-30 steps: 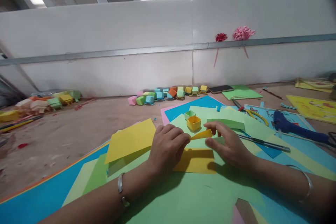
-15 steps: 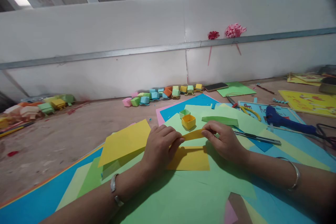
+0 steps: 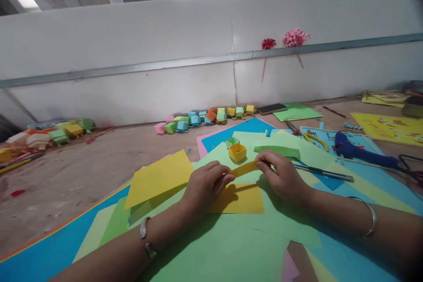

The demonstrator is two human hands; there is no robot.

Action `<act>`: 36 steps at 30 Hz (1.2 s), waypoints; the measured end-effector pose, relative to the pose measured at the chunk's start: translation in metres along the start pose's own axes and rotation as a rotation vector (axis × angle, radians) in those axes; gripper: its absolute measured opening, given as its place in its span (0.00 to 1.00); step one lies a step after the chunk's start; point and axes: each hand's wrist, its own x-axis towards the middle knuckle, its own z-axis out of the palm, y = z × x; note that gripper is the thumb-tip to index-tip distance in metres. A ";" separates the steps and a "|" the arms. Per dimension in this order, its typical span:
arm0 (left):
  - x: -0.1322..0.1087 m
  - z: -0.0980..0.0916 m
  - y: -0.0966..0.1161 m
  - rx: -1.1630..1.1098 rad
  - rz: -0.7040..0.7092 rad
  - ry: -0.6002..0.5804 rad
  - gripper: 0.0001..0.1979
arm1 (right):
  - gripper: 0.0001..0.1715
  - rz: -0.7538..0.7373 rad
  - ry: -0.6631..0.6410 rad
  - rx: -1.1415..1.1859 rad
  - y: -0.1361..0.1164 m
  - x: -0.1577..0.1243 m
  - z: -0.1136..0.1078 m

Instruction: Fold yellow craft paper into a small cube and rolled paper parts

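A narrow yellow paper strip (image 3: 244, 169) is stretched between my two hands above the paper-covered table. My left hand (image 3: 206, 187) pinches its left end, and my right hand (image 3: 279, 174) grips the right end between thumb and fingers. Below the strip lies a yellow-orange paper rectangle (image 3: 244, 200), partly covered by my left hand. Just beyond the strip stands a small yellow paper box (image 3: 237, 153), with a small green paper box (image 3: 232, 142) behind it. A folded green paper strip (image 3: 276, 151) rests past my right hand.
A larger yellow sheet (image 3: 158, 176) lies at left. To the right are a utility knife (image 3: 325, 172), yellow-handled pliers (image 3: 315, 141) and a blue glue gun (image 3: 363, 154). Several small folded paper pieces (image 3: 194, 120) line the wall. A phone (image 3: 272, 109) lies behind.
Both hands have shifted very slightly, the right one a little upward, and the strip between them tilts a bit more. It stays held at both ends.
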 end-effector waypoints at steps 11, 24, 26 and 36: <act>0.003 0.002 -0.005 -0.124 -0.082 -0.038 0.17 | 0.09 0.001 0.004 0.030 0.004 0.002 0.001; 0.004 -0.002 0.009 -0.156 -0.220 -0.073 0.18 | 0.08 0.029 0.043 0.074 0.006 0.000 0.003; 0.004 -0.003 0.010 -0.155 -0.254 -0.086 0.15 | 0.08 0.044 0.025 0.058 0.005 0.001 0.003; 0.004 -0.003 0.011 -0.149 -0.298 -0.077 0.11 | 0.09 0.153 -0.035 -0.069 0.010 0.003 0.003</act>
